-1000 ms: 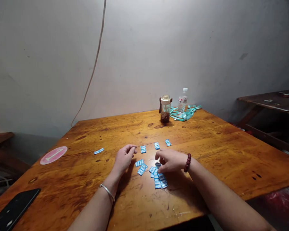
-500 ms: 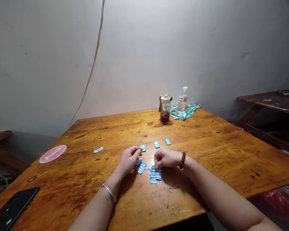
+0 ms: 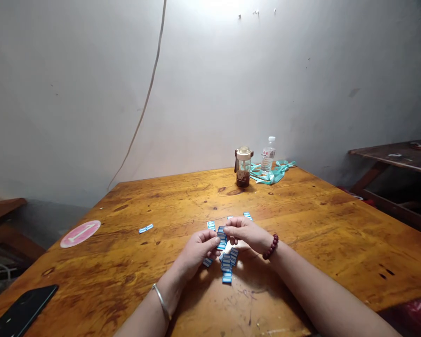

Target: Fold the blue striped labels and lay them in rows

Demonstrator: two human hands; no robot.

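Note:
Between my two hands is a small blue-and-white label strip (image 3: 221,239), raised just above the tabletop. My left hand (image 3: 200,247) pinches its lower left side with thumb and fingers. On its upper right edge, the fingertips of my right hand (image 3: 248,231) are closed. Below them lies an overlapping pile of similar label strips (image 3: 227,267). Another label piece (image 3: 207,262) shows partly under my left hand. Beyond the hands lie a label strip (image 3: 211,225) and, farther right, a second strip (image 3: 247,216); one between them is mostly covered by my right hand.
A lone label piece (image 3: 146,229) lies to the left, near a pink round sign (image 3: 80,234). A dark phone (image 3: 23,309) is at the near left. At the back stand a brown-filled drink bottle (image 3: 243,171) and a clear water bottle (image 3: 267,157), beside turquoise ribbon (image 3: 275,177).
My hands have come together from apart. A label strip is now lifted between them, and my right hand has left the pile. The camera view has tilted up slightly.

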